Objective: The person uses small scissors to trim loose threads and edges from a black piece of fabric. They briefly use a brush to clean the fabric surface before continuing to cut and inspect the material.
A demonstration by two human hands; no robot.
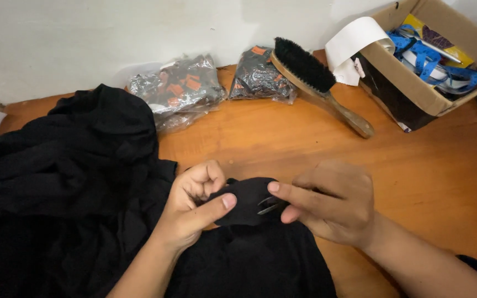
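A big heap of black cloth (67, 182) covers the left and front of the wooden table (426, 171). My left hand (194, 207) pinches a small fold of the black cloth (247, 198) between thumb and fingers. My right hand (329, 201) is right beside it, closed around small metal snips (269, 207) whose thin blades touch the fold. Most of the snips are hidden inside the hand.
Two clear plastic bags of dark items with orange tags, one (180, 88) beside the other (258, 74), lie by the white wall. A wooden brush with black bristles (316, 83) rests beside them. An open cardboard box (432, 60) holding blue straps stands at the back right.
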